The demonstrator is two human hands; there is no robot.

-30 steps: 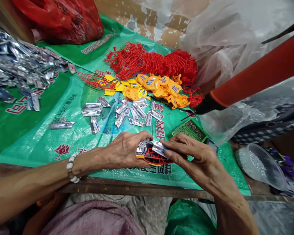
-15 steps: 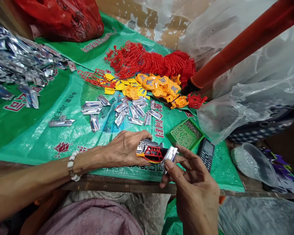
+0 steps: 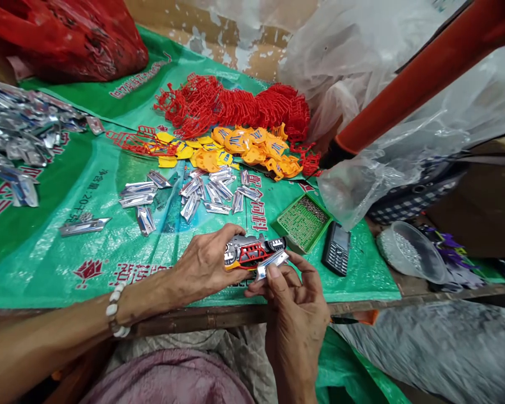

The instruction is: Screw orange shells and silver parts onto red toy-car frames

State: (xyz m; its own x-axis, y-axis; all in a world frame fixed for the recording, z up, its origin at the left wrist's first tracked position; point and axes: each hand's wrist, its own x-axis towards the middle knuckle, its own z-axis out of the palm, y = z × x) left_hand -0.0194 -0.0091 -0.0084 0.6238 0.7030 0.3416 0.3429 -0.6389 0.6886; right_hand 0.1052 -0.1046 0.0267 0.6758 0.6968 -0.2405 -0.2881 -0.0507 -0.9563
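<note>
My left hand (image 3: 208, 255) is closed round one end of a toy motorcycle (image 3: 252, 251), grey with a red frame piece, a yellow underside and dark wheels with white lettering. Between the thumb and fingers of my right hand (image 3: 297, 297) is a shiny silver plastic piece (image 3: 270, 265) with blue marks, held against the near side of the toy. Whether it is seated there I cannot tell. Similar silver pieces (image 3: 216, 191) lie loose on the green sheet (image 3: 160, 297) beyond my hands.
Red frame parts (image 3: 235, 104) and orange and yellow covers (image 3: 244, 143) are heaped at the back. A green tray of small metal bits (image 3: 303, 224), a keypad phone (image 3: 337, 249) and a clear bowl (image 3: 412, 252) stand to the right. A red pole (image 3: 404, 84) slants overhead.
My right hand has shifted left and brought the silver piece along the side of the toy, so the toy's right wheel now shows. The whole view has swung slightly right.
</note>
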